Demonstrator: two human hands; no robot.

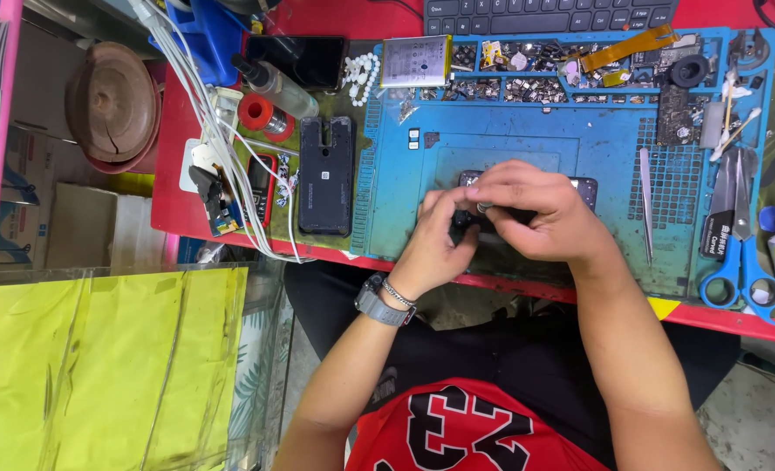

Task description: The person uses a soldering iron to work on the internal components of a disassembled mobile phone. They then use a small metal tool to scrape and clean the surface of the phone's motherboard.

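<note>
Both hands meet over a dark opened phone [584, 187] lying on the blue repair mat [509, 144]. My left hand [440, 240], with a grey watch and a bracelet at the wrist, pinches a small dark part at the phone's near edge. My right hand [536, 214] curls over the phone's middle and covers most of it, fingertips touching a small metal piece next to the left thumb. What exactly sits under the fingers is hidden.
Tweezers [646, 201] and blue-handled scissors [740, 253] lie right of the hands. A black phone back [325, 174], a solder spool [256, 113], white cables [213, 131] and a bottle [274, 83] lie left. Small parts fill the mat's top trays [527, 74]. A keyboard [544, 13] is beyond.
</note>
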